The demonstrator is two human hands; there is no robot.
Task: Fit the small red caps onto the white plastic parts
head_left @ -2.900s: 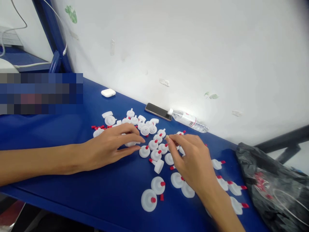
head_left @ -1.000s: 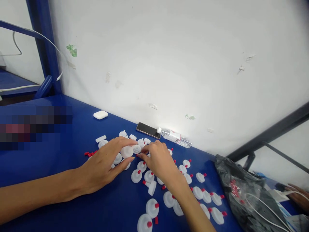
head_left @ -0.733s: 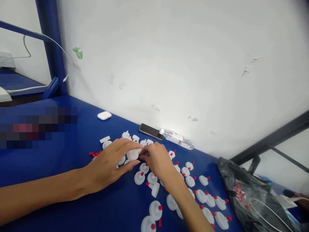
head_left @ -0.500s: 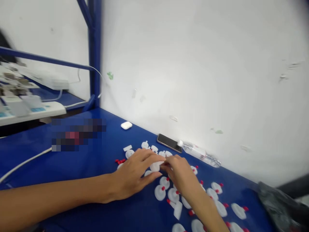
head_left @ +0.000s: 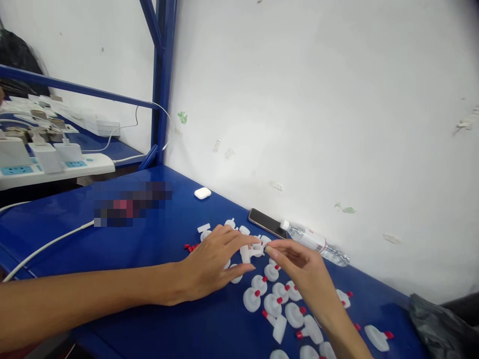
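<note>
My left hand (head_left: 217, 259) is curled around a white plastic disc piece (head_left: 245, 254), its thumb and index finger on either side. The piece is turned edge-on, its short stem pointing right. Just off that stem is my right hand (head_left: 299, 262), with thumb and index fingertip pinched together; whatever is between them is too small to make out. Around both hands lie white discs with red-capped stems (head_left: 252, 299), several of them below and right. Beyond the left hand are white discs without visible caps (head_left: 230, 223). Loose red caps (head_left: 190, 248) lie left of it.
Along the wall lie a phone (head_left: 266, 223) and a plastic bottle (head_left: 314, 242). A small white case (head_left: 202, 193) sits near the back edge. A white cable (head_left: 52, 247) runs to a pixelated object. A dark plastic bag (head_left: 437, 324) is at right, a power strip (head_left: 93, 163) at left.
My right hand has drawn back slightly to the right, away from the white piece. The piece's stem now shows between my hands. The whole view has shifted a little.
</note>
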